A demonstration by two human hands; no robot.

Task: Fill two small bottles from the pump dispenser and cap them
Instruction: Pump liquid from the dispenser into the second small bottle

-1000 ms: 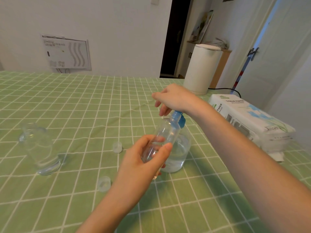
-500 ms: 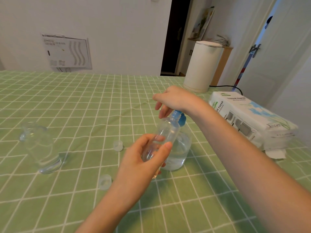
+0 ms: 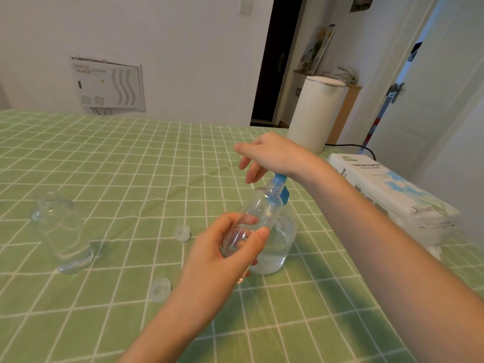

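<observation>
Head view: clear small bottle (image 3: 258, 216), tilted, uncapped.

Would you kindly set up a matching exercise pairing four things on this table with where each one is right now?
Things:
1. small bottle
2. pump dispenser
3. two loose caps
4. tissue paper pack

Places or states:
A. lying on the cloth, off any bottle
B. tilted, in the left hand
C. at the table's right edge
D. under the right hand, pump head blue

Pairs: 1-B, 2-D, 3-A, 4-C
</observation>
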